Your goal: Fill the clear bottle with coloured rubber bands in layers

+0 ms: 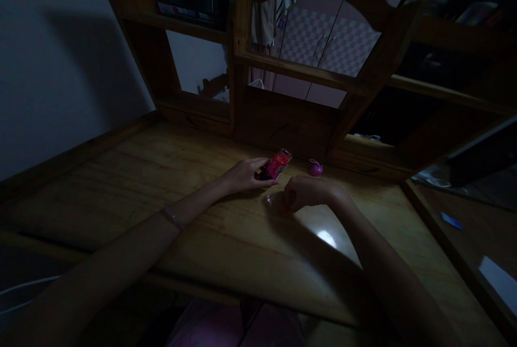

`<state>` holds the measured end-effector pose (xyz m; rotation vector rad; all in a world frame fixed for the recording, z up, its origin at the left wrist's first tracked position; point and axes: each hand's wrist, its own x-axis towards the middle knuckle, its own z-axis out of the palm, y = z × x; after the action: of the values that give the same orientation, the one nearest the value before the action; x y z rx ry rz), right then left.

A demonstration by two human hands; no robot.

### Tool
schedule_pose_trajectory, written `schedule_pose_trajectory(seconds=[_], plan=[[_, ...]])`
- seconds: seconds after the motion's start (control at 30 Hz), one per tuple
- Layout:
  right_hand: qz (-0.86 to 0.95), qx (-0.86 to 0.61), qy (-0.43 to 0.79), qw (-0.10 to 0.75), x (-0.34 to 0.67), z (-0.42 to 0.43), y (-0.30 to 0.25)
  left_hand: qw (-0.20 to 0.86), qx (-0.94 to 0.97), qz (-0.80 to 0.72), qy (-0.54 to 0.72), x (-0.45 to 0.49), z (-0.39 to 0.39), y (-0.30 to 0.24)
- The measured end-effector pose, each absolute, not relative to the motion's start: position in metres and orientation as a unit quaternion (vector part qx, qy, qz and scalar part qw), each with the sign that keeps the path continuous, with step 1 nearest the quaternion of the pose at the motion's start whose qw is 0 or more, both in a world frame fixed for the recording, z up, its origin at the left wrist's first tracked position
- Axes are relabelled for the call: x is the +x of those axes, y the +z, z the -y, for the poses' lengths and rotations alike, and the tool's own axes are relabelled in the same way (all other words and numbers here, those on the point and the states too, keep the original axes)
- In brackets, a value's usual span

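Observation:
My left hand (251,175) is wrapped round a small clear jar (279,164) with red and pink contents or label, tilted above the wooden desk. Close beside it, my right hand (305,192) is closed low over the desktop. A bit of red shows at its fingertips, too small and dark to name. Just left of those fingers lies a small clear, shiny object (269,201), perhaps a lid; its shape is hard to make out. Behind my right hand sits a round purple thing (316,168) with a thin loop on top.
The wooden desk (161,158) has a raised shelf unit (283,115) along its back. A white wall (72,67) borders the left. To the right, a lower surface (464,217) bears a blue item (451,221) and a white sheet (498,282). The room is dim.

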<state>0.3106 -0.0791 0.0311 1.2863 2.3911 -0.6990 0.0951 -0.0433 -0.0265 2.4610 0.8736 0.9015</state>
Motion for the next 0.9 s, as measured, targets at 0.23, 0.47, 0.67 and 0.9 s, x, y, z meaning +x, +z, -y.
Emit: schedule_pose_trajectory(seconds=[0.23,0.47,0.67,0.9], plan=[[-0.846,0.468,-0.172,0.188,0.301,0.088,0.035,0.181,0.878,-0.306,0.321,0.095,0.044,-0.026],[-0.849,0.48,-0.187,0.118,0.329,0.073,0.051,0.18,0.878,-0.301,0.325,0.095,0.043,-0.028],[-0.83,0.496,-0.232,-0.108,0.357,0.075,0.081,0.184,0.876,-0.3,0.33,0.094,0.044,-0.028],[-0.802,0.46,-0.249,-0.288,0.347,0.084,0.093,0.187,0.885,-0.275,0.327,0.093,0.047,-0.026]])
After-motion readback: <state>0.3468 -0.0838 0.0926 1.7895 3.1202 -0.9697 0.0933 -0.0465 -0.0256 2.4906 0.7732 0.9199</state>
